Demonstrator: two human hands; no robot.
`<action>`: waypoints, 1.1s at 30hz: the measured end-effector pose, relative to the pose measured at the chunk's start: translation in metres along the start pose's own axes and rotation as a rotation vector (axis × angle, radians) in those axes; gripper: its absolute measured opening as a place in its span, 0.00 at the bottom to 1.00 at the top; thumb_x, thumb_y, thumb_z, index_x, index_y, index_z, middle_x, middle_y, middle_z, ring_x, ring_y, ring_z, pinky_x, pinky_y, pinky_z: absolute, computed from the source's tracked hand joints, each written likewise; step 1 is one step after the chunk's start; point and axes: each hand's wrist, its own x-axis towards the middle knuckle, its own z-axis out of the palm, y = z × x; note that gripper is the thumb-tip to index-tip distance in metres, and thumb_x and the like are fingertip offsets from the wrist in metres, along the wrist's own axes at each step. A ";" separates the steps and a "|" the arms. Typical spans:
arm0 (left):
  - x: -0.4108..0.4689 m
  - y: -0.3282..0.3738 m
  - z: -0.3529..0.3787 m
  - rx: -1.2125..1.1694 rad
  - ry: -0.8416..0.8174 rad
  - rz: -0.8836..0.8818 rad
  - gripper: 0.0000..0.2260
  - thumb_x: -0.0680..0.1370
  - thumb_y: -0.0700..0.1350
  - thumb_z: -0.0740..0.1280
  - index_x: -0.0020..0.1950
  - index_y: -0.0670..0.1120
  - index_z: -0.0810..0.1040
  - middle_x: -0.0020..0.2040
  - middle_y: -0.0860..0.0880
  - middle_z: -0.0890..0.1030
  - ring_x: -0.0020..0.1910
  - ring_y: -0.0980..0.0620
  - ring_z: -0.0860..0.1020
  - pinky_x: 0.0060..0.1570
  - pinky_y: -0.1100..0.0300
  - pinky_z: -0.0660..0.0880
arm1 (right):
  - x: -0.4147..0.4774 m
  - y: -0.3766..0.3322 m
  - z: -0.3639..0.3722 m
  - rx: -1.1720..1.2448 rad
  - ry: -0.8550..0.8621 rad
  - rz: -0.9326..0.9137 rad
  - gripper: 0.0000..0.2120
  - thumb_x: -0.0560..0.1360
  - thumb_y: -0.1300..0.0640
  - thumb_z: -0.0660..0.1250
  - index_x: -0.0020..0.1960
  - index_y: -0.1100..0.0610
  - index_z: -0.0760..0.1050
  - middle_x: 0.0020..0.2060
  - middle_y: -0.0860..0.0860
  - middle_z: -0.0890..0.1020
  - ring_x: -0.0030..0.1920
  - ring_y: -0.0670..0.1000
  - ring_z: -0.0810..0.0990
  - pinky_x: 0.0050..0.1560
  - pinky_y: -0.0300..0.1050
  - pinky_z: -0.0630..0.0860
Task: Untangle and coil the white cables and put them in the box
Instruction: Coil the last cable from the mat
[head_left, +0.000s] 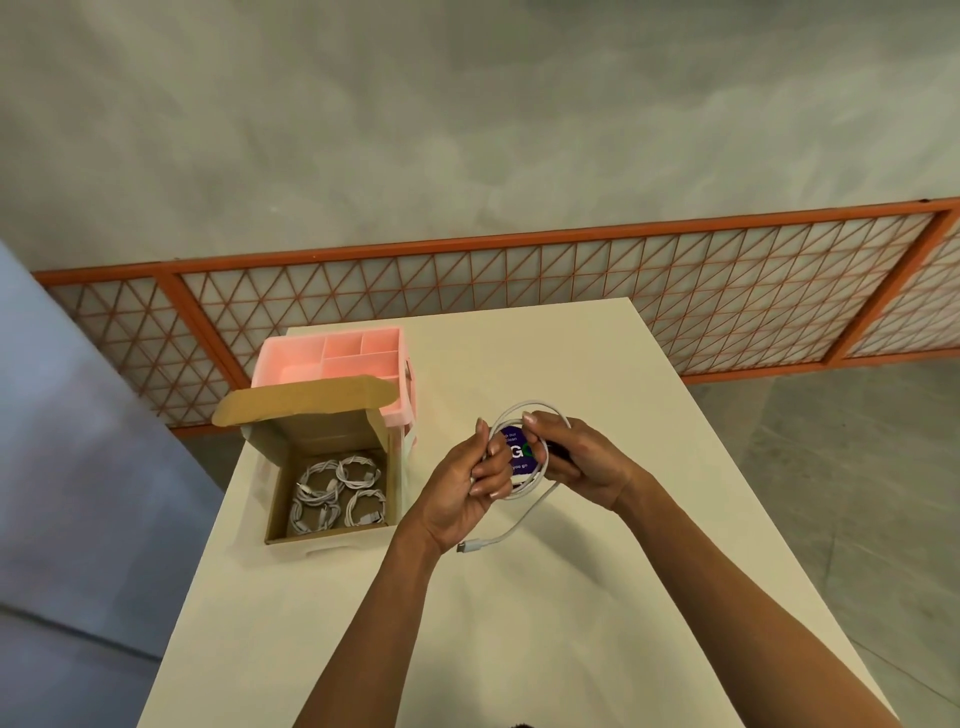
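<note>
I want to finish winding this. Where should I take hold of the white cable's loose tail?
Pinch the white cable just behind its plug, probably with the right hand from the right: the tail hangs free there below the loops, which the left hand grips.

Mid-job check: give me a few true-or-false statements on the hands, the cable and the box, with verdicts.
1. The left hand and the right hand both hold one white cable. True.
2. A pink tray stands behind the cardboard box. True.
3. The box is empty. False: several coiled cables lie in it.
4. The box's lid is shut. False: the lid stands open.
5. The cable's plug hangs loose below the left hand. True.
</note>
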 end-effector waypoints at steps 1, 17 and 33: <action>0.000 0.000 0.001 0.035 0.023 0.006 0.18 0.83 0.51 0.49 0.38 0.45 0.66 0.24 0.55 0.61 0.20 0.61 0.58 0.26 0.67 0.58 | 0.000 0.000 0.000 -0.009 0.010 0.005 0.23 0.73 0.46 0.68 0.37 0.58 0.57 0.18 0.51 0.59 0.20 0.45 0.55 0.23 0.35 0.60; -0.002 0.017 -0.006 0.070 0.084 0.021 0.18 0.82 0.55 0.51 0.36 0.46 0.63 0.25 0.54 0.59 0.20 0.61 0.57 0.21 0.68 0.55 | -0.013 -0.006 -0.034 -0.307 0.204 -0.083 0.09 0.79 0.62 0.62 0.55 0.62 0.79 0.40 0.42 0.82 0.38 0.42 0.76 0.43 0.35 0.73; 0.000 0.018 0.008 0.203 0.070 -0.005 0.17 0.81 0.54 0.55 0.35 0.47 0.62 0.26 0.53 0.59 0.22 0.59 0.56 0.23 0.67 0.56 | -0.002 0.027 -0.035 -0.725 0.333 0.002 0.05 0.78 0.65 0.62 0.44 0.61 0.70 0.36 0.52 0.82 0.34 0.44 0.82 0.39 0.39 0.79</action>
